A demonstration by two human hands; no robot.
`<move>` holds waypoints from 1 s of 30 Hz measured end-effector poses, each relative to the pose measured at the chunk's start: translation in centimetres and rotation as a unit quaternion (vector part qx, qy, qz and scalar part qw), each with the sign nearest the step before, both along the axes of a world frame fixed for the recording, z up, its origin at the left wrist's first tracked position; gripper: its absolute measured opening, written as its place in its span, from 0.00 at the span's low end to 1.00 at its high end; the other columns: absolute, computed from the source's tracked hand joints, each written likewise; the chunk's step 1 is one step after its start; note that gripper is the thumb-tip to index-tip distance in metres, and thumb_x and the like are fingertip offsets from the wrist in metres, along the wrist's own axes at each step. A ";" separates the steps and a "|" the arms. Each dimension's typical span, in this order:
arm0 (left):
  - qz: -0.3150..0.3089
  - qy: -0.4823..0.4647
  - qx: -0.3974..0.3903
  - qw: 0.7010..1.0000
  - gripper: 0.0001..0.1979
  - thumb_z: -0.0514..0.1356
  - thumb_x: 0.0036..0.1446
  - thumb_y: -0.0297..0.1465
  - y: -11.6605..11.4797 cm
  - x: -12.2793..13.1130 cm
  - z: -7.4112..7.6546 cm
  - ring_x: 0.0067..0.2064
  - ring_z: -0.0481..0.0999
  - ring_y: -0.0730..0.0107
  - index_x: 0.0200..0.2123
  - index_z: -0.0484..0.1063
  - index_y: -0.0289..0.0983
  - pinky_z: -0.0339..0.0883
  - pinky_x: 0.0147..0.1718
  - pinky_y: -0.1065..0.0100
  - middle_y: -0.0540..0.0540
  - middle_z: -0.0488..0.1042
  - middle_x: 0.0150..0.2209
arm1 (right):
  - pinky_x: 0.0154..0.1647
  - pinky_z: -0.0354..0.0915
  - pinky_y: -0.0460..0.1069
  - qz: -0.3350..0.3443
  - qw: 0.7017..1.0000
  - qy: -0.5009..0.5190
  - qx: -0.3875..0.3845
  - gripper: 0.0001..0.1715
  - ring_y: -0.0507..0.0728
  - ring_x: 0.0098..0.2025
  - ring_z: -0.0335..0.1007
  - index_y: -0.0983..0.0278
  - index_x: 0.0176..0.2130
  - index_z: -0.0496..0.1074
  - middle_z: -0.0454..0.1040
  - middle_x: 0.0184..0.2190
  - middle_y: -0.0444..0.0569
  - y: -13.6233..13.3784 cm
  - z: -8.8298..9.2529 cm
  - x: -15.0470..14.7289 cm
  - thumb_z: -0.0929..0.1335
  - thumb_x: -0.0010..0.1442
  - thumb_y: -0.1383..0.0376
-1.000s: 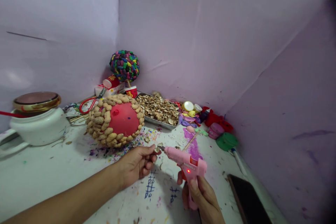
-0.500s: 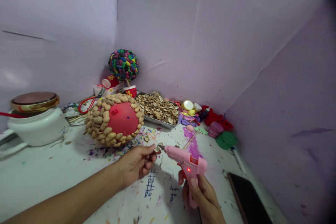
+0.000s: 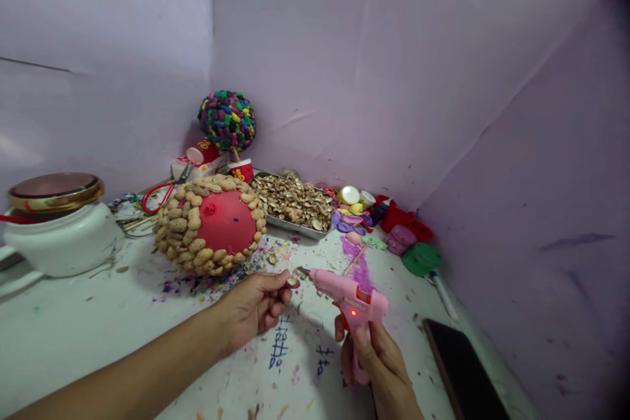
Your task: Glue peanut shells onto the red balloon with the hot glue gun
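My right hand (image 3: pixel 381 357) is wrapped round the handle of a pink hot glue gun (image 3: pixel 342 289) with a lit red light, its nozzle pointing left. Between thumb and fingertips, my left hand (image 3: pixel 258 305) pinches a small peanut shell piece (image 3: pixel 293 279) right at the nozzle tip; whether they touch I cannot tell. Behind my left hand rests a red balloon (image 3: pixel 227 226), its sides covered with whole peanuts (image 3: pixel 201 256) and a bare red patch facing right. A metal tray (image 3: pixel 300 231) full of broken peanut shells (image 3: pixel 295 202) stands beyond it.
At the left is a white pot (image 3: pixel 63 243) with a gold-rimmed lid. Red-handled scissors (image 3: pixel 157 198) and a colourful ball (image 3: pixel 227 121) over a red cup (image 3: pixel 241 170) stand behind. Balloons (image 3: pixel 347 223), a green tub (image 3: pixel 421 259) and a dark phone (image 3: pixel 462 367) lie to the right.
The view has shifted slightly, so things sit a little further left. Both hands keep almost the same pose, with the shell piece still at the glue gun's nozzle.
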State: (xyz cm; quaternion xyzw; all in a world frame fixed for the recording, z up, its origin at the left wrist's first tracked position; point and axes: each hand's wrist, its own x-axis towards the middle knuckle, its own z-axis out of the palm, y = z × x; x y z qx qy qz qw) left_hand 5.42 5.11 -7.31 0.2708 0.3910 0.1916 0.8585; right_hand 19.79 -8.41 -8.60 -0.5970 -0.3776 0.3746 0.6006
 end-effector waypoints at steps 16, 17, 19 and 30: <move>-0.001 -0.007 0.001 1.000 0.08 0.57 0.54 0.31 -0.1 -0.1 -0.1 0.15 0.58 0.84 0.26 0.66 0.32 0.45 0.13 0.79 0.52 0.64 0.20 | 0.16 0.47 0.44 -0.011 1.000 -0.003 0.006 0.22 0.46 0.16 0.55 0.63 0.32 0.68 0.65 0.24 0.43 0.0 0.0 0.1 0.63 0.54 0.47; 0.000 -0.007 0.002 1.000 0.08 0.57 0.53 0.31 -0.1 -0.1 -0.1 0.15 0.58 0.84 0.26 0.66 0.32 0.45 0.13 0.79 0.52 0.64 0.20 | 0.16 0.47 0.44 -0.010 1.000 -0.008 0.005 0.22 0.47 0.16 0.54 0.63 0.31 0.68 0.64 0.22 0.42 0.0 0.0 0.2 0.63 0.55 0.47; -0.001 -0.010 0.004 1.000 0.08 0.58 0.53 0.31 0.0 -0.1 -0.2 0.15 0.58 0.84 0.26 0.67 0.32 0.45 0.13 0.79 0.52 0.64 0.20 | 0.17 0.46 0.45 -0.008 1.000 -0.016 0.003 0.23 0.47 0.16 0.54 0.64 0.28 0.67 0.62 0.18 0.41 0.0 -0.1 0.2 0.62 0.56 0.47; 0.006 -0.017 0.008 1.000 0.07 0.59 0.51 0.32 0.0 -0.1 -0.2 0.16 0.57 0.84 0.26 0.66 0.33 0.45 0.13 0.79 0.53 0.64 0.21 | 0.17 0.48 0.45 -0.023 1.000 -0.007 0.003 0.22 0.47 0.17 0.56 0.65 0.28 0.67 0.67 0.25 0.44 0.0 0.0 0.1 0.64 0.54 0.48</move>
